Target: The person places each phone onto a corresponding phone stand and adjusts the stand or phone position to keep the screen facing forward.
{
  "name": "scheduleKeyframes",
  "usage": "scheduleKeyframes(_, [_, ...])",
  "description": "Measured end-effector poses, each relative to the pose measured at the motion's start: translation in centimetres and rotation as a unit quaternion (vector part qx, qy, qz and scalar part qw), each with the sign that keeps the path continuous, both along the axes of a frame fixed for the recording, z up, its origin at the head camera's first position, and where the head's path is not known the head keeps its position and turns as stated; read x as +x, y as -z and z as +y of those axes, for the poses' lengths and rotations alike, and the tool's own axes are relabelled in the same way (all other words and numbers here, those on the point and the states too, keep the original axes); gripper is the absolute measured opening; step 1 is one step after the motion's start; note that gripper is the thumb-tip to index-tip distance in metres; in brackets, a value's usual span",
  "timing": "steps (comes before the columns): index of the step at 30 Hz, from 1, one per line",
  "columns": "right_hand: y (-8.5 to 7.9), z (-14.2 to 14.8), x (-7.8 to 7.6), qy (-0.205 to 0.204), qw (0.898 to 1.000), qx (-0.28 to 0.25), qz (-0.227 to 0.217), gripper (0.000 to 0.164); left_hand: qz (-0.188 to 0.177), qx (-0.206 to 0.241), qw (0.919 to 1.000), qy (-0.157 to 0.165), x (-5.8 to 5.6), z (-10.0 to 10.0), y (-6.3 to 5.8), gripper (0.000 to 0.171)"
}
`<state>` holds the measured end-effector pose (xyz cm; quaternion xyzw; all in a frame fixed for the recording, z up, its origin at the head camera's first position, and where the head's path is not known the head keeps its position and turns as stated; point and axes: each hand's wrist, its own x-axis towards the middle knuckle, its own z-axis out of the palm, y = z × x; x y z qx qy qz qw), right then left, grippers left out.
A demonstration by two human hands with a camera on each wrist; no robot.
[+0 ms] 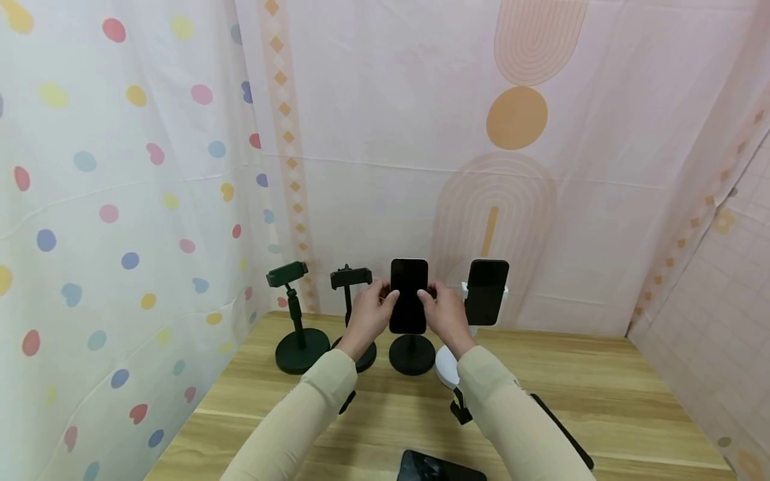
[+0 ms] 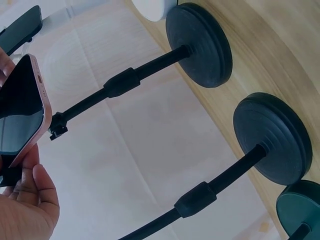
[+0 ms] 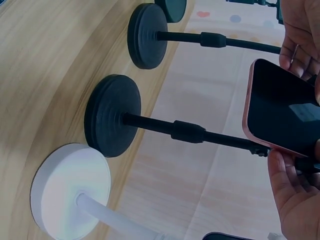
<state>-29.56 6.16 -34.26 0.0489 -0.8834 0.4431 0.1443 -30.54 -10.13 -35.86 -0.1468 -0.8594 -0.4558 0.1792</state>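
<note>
Both hands are at a black-screened smartphone point(image 1: 409, 296) with a pink metal edge, held upright atop a black phone stand point(image 1: 412, 355). My left hand point(image 1: 371, 312) grips the phone's left side, thumb on the screen edge and fingers curled behind. On the opposite side, my right hand point(image 1: 446, 312) grips it the same way. Parts of the stand's black clamp point(image 2: 10, 176) show beside the left fingers in the left wrist view; the rest is hidden behind the phone. The stand's pole point(image 3: 187, 132) runs from its round base up to the phone in the right wrist view.
To the left stand a dark green phone stand point(image 1: 301, 349) and another black stand point(image 1: 351, 277), both with bare clamps. A white stand point(image 1: 446, 367) at right carries a second phone point(image 1: 486, 292). Another phone point(image 1: 439, 467) lies at the front edge; a dark flat slab point(image 1: 565, 434) lies by the right sleeve.
</note>
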Motion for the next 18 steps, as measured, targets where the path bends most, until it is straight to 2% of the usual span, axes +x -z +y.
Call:
scheduleKeyframes(8, [0.02,0.13,-0.11,0.002,1.0,-0.005,-0.006,0.03,-0.009,0.027,0.9996,0.004,0.02,0.04,0.14,0.032])
scheduleKeyframes(18, [-0.02,0.48,-0.01,0.001,1.0,-0.001,-0.007,0.027,-0.004,0.026,0.9996,0.01,-0.08,0.15,0.49,0.038])
